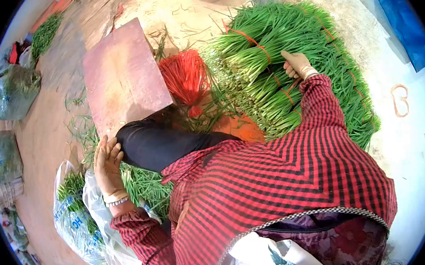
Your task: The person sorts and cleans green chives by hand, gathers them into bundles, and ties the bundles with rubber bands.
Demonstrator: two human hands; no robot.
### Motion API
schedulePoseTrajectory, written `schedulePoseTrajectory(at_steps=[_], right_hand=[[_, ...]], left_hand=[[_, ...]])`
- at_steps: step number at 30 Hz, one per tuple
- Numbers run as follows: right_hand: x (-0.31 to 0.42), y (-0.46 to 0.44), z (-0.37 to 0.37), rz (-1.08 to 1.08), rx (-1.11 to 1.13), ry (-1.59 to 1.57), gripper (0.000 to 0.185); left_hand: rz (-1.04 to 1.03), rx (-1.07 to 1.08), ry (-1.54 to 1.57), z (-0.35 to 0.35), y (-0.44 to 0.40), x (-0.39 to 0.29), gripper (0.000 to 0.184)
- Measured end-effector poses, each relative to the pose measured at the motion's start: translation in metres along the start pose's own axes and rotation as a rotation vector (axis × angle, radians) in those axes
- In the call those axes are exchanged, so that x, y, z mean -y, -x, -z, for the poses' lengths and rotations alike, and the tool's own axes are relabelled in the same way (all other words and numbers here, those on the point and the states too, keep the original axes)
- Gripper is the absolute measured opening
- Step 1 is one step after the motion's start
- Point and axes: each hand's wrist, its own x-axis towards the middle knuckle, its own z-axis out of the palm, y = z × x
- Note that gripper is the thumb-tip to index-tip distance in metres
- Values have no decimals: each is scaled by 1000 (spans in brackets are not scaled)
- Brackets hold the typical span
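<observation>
My left hand (107,164), in a pale glove, lies beside my knee near the edge of a pinkish board (122,72). Its fingers are loosely stretched out and hold nothing I can see. My right hand (297,65), gloved too, is on a large pile of green chive bundles (284,29) bound with red ties. The fingers on that side are curled in and the thumb points left; whatever is inside them is hidden. A tuft of red plastic ties (184,75) lies between the board and the pile.
Loose chives (147,188) lie below my leg, next to a clear plastic bag (73,216) of greens. More filled bags (16,92) stand along the far left. A blue sheet (404,18) is at the upper right.
</observation>
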Motion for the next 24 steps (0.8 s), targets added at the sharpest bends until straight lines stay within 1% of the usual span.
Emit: schedulePoseTrajectory(at_steps=[1,3,5,7,9,11,12,13,14,15,17,18,19,20,21,23,24], right_hand=[[6,2,-5,117,0,60,47],[35,24,-31,284,147,-43,43],[51,44,-93,563,255,-48,36],[55,64,-162,557,693,-123,25],[25,41,-238,941,673,39,21],[-15,-18,-298,819,618,-69,20],[-11,-33,-313,366,616,-258,18],[-14,-59,-330,179,471,-241,17],[-17,-89,-343,70,441,-311,18],[-13,-103,-358,-17,343,-303,18],[1,-121,-381,-84,278,-357,20],[25,-128,-394,-44,343,-428,25],[50,-135,-407,-40,354,-444,25],[65,-141,-407,-136,426,-482,28],[77,-147,-410,-220,479,-536,30],[81,-169,-423,-132,613,-547,25],[93,-167,-416,-28,587,-529,22]], left_hand=[[6,-1,24,11,-4,4,50],[-5,-64,69,17,-10,11,53],[-9,-125,65,6,-9,8,54],[-36,-61,107,13,-8,9,54],[0,-137,80,14,-8,7,52],[13,-211,66,20,-2,13,50],[14,-258,59,22,2,11,49],[34,-327,63,26,7,10,48],[41,-418,32,24,9,7,47],[51,-514,-5,20,12,2,47],[84,-561,-30,24,11,-5,46],[56,-548,-47,25,3,-13,47],[30,-532,-63,22,-12,-21,47],[-5,-470,-44,4,-26,-26,45],[-24,-476,-88,-18,-41,-35,45],[-104,-409,-208,-63,-82,-46,44],[-143,-350,-270,-95,-103,-50,42]])
